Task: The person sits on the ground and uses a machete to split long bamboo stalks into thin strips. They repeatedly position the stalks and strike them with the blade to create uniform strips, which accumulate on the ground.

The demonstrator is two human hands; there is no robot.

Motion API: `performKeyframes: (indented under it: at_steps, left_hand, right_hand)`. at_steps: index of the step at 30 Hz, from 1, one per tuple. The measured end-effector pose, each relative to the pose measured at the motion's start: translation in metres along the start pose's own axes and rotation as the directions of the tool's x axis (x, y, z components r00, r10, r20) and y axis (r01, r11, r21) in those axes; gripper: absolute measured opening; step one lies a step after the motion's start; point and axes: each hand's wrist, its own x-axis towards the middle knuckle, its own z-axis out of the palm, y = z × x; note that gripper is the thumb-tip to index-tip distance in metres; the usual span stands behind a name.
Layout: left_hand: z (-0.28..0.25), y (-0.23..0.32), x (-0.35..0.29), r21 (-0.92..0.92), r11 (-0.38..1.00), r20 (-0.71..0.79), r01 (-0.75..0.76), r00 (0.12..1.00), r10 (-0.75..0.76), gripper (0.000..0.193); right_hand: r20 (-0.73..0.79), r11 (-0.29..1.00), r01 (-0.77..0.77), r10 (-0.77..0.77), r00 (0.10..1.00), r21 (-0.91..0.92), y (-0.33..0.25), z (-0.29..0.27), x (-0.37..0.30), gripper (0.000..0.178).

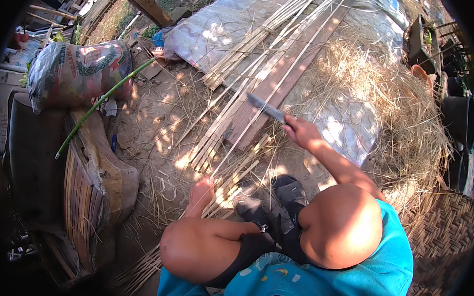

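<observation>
My right hand (pixel 301 132) is closed round the handle of a knife (pixel 266 107). Its broad grey blade points up and left, over a long thin bamboo strip (pixel 281 85) and a brown wooden plank (pixel 283 91). Low and left of the plank, my left hand (pixel 201 193) is closed at the near end of that strip, its fingertips partly hidden. From there the strip runs away from me along the plank. Several pale split bamboo strips (pixel 216 141) lie along the plank's left side. Whether the blade touches the strip, I cannot tell.
Fine shavings (pixel 389 102) are heaped on the right, partly over a plastic sheet (pixel 350 127). A stuffed sack (pixel 80 73), a green stalk (pixel 103 101) and a wooden block (pixel 107 173) stand on the left. A woven mat (pixel 441 234) lies at lower right. More strips (pixel 145 269) lie beside my left knee.
</observation>
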Motion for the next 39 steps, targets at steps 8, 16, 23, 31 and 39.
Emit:
performKeyframes:
  at_steps: [8, 16, 23, 31, 39]
  left_hand:
    - [-0.022, -0.020, -0.028, 0.124, 0.989, -0.063, 0.082, 0.995, -0.075, 0.040]
    - [-0.039, -0.043, -0.052, -0.305, 0.944, 0.147, 0.126, 0.986, -0.084, 0.048]
    - [-0.027, -0.065, -0.066, -0.300, 0.927, 0.079, 0.225, 0.974, -0.211, 0.048]
    - [-0.047, -0.067, -0.102, -0.177, 0.911, 0.095, 0.373, 0.928, -0.361, 0.045]
    - [-0.016, -0.100, -0.130, -0.001, 0.919, 0.026, 0.393, 0.919, -0.393, 0.046]
  right_hand:
    - [-0.104, 0.994, -0.042, 0.031, 0.994, -0.104, 0.036, -0.026, 0.050, 0.041]
    - [-0.310, 0.890, -0.450, 0.409, 0.858, -0.070, 0.112, -0.108, 0.053, 0.038]
    - [0.213, 0.978, 0.200, -0.208, 0.955, 0.060, -0.062, 0.003, -0.024, 0.041]
    - [0.119, 0.982, 0.187, -0.184, 0.976, -0.018, -0.040, 0.003, 0.017, 0.038]
    - [-0.385, 0.908, -0.418, 0.377, 0.843, -0.025, 0.093, -0.093, 0.059, 0.037]
